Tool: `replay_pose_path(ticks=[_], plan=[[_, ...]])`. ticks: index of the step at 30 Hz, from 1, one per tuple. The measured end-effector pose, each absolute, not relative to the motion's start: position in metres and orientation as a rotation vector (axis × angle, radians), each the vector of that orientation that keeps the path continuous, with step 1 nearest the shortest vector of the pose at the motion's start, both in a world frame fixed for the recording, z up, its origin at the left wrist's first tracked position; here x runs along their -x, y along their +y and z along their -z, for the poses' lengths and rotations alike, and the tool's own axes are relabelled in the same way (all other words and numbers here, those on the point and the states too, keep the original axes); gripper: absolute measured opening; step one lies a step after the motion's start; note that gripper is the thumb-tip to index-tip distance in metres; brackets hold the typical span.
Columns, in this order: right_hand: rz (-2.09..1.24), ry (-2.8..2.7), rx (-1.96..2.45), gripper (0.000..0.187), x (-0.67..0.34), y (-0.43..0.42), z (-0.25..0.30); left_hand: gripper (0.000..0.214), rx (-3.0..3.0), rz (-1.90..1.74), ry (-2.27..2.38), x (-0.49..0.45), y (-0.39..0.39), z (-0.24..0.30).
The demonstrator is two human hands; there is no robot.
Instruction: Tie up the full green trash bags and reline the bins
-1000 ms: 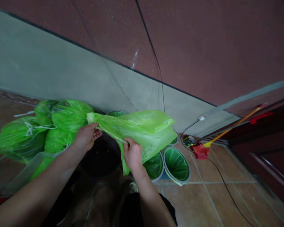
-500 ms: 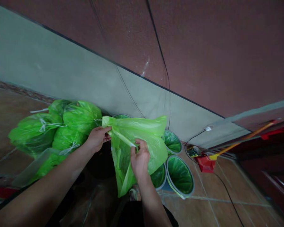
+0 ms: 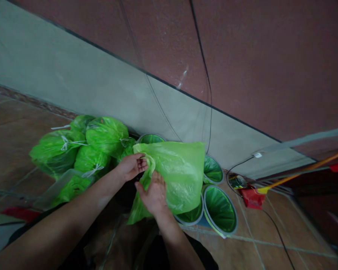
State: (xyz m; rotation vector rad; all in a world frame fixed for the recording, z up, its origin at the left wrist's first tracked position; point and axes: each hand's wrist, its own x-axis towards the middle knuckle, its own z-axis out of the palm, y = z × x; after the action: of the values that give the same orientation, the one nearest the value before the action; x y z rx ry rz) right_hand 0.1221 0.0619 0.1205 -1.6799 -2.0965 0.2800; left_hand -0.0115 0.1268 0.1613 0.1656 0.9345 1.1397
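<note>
A thin green plastic garbage bag (image 3: 183, 176) is stretched out in front of me, its mouth edge bunched on the left side. My left hand (image 3: 133, 165) pinches that edge at the upper left corner. My right hand (image 3: 154, 193) lies against the bag near its mouth, fingers stretched and thumb apart; the fingertips are partly covered by the film. Behind and beneath the bag stand round bins lined with green bags, including a front bin (image 3: 220, 208) and a back bin (image 3: 213, 169).
Several full, tied green bags (image 3: 56, 150) rest at the left by the wall. A clear container (image 3: 70, 187) holds green plastic. On the right are a red dustpan (image 3: 252, 197), a yellow-orange handle (image 3: 304, 172) and a black cable (image 3: 276, 232) on the tiled floor.
My right hand has shifted slightly left and its fingers have straightened out from a pinch on the bag's edge. The bag looks flatter, and the view has shifted a little left.
</note>
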Motion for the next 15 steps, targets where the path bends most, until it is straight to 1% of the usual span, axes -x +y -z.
replay_pose_path(ticks=[1, 3, 5, 9, 10, 12, 15], plan=[[-0.276, -2.046, 1.722, 0.066, -0.119, 0.062, -0.120, 0.018, -0.153, -1.130, 0.914, 0.008, 0.125, -0.161], [-0.244, -1.937, 1.832, 0.065, -0.115, 0.064, -0.118, 0.018, -0.129, -1.089, 0.874, 0.001, 0.120, -0.161], [-0.215, -1.827, 1.943, 0.057, -0.114, 0.070, -0.118, 0.019, -0.119, -1.027, 0.828, -0.008, 0.114, -0.160], [-0.224, -1.757, 2.037, 0.031, -0.121, 0.080, -0.117, 0.017, -0.118, -0.936, 0.746, -0.017, 0.108, -0.158], [-0.240, -1.785, 2.038, 0.026, -0.124, 0.081, -0.118, 0.017, -0.119, -0.936, 0.742, -0.016, 0.109, -0.158], [-0.268, -1.867, 2.034, 0.024, -0.128, 0.081, -0.120, 0.016, -0.121, -0.986, 0.775, -0.009, 0.115, -0.159], [-0.272, -1.978, 1.990, 0.022, -0.130, 0.077, -0.124, 0.019, -0.104, -1.158, 0.938, 0.010, 0.130, -0.160]])
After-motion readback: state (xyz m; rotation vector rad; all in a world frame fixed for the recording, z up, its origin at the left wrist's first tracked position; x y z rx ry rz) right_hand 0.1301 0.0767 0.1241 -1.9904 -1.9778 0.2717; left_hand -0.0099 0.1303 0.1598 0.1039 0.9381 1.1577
